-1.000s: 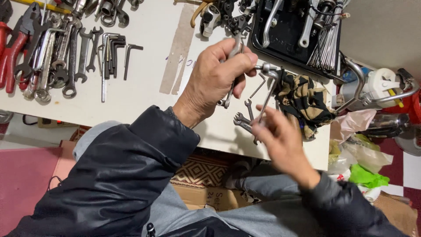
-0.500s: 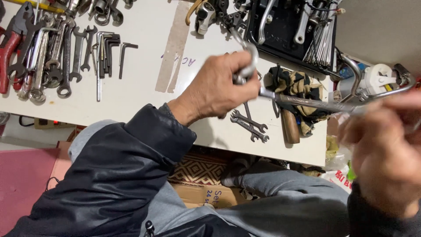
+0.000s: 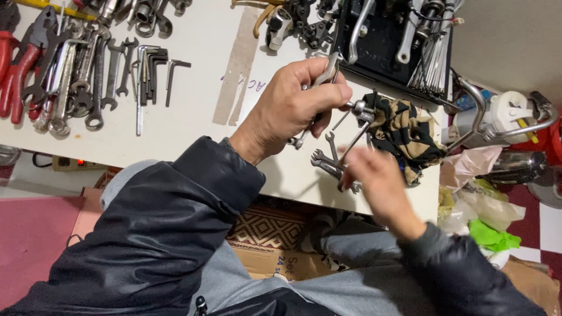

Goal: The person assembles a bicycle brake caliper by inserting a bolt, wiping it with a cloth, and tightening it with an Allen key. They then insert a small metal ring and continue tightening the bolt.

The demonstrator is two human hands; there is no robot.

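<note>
My left hand [image 3: 293, 108] is closed around a silvery wrench [image 3: 328, 71] held above the white table [image 3: 193, 126]. At its fingertips sits a small metal fitting [image 3: 360, 110]. A thin metal bar [image 3: 353, 143] slants down from that fitting. My right hand [image 3: 374, 178] is blurred, and its fingers close on the bar's lower end near the table's front edge. Two small spanners [image 3: 325, 161] lie on the table just under both hands. A black and tan patterned cloth [image 3: 407, 129] lies right of them.
Several spanners [image 3: 88, 70], hex keys [image 3: 155, 64] and red pliers [image 3: 17, 73] lie at the left. A black tray [image 3: 380, 47] of tools stands at the back. A chrome tube part [image 3: 497, 126], plastic bags [image 3: 492, 234] and a cardboard box [image 3: 275, 263] crowd the right and the floor.
My right hand, which had swung out to the right near the camera with a long bar, is back down at the table edge. My left hand has barely moved.
</note>
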